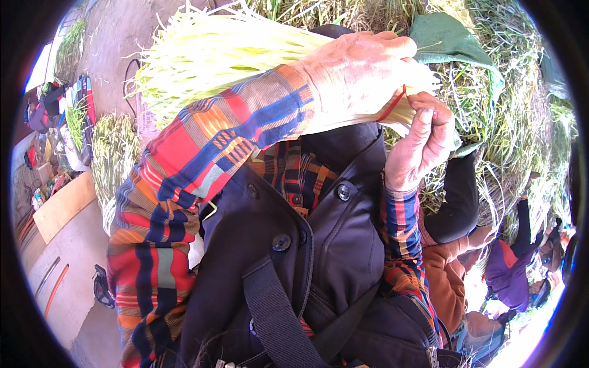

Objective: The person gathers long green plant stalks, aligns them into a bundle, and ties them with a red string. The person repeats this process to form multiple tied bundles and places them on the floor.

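A thick bundle of pale yellow leafy stalks (221,50), which look like blanched chives, lies across my lap with its loose tips to the left. My left hand (354,73) is clasped over the bundle near its narrow right end. A thin red tie (392,106) crosses the stalks there, just beyond that hand. My right hand (421,138) pinches the tie's end between thumb and fingertips, close to the white stalk ends (421,78). Part of the tie is hidden beneath my left hand and the stalks.
Heaped green and straw-coloured stalks (520,129) spread along the right. A green cloth (453,41) lies on them beyond my hands. Another person in an orange-brown sleeve (444,276) sits close at right. At left are a stalk pile (115,156) and a wooden board (64,204).
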The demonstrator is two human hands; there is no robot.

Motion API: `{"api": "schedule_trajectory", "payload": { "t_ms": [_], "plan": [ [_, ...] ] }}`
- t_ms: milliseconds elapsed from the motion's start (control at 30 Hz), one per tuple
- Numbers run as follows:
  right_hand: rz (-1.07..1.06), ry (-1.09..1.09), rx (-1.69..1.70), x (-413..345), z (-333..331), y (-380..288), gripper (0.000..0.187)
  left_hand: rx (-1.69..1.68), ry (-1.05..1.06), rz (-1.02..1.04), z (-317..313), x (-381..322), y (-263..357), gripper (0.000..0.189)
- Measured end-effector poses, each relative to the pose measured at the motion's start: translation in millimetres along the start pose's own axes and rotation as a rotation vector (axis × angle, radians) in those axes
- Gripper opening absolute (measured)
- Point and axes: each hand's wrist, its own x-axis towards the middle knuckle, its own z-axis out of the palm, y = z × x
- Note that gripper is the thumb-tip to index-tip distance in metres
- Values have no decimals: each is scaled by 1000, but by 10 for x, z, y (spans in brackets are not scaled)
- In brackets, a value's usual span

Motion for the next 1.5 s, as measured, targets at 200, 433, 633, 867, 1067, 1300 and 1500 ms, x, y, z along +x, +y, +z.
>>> {"api": "schedule_trajectory", "payload": {
  "t_ms": [200,433,633,867,1067,1300,1500],
  "plan": [
    [-73,-11,-84,24,20,-19,16,48,-43,-4,52,19,-61,18],
    [114,51,-39,87,52,-60,17,261,17,-229,-19,-71,362,36],
    [-65,28,-92,181,131,-141,17,541,-44,-309,217,-273,514,59],
    [-479,-231,-361,30,-20,-376,7,430,-132,-374,71,-148,33,36],
    [-511,-186,-289,25,-43,-335,11,249,-315,-374,-76,-17,-139,56],
    [-333,-129,97,365,251,-362,8,619,124,-382,129,-254,441,58],
    [-463,-300,105,385,497,-574,26,489,225,-386,135,-420,355,66]
  ]
}}
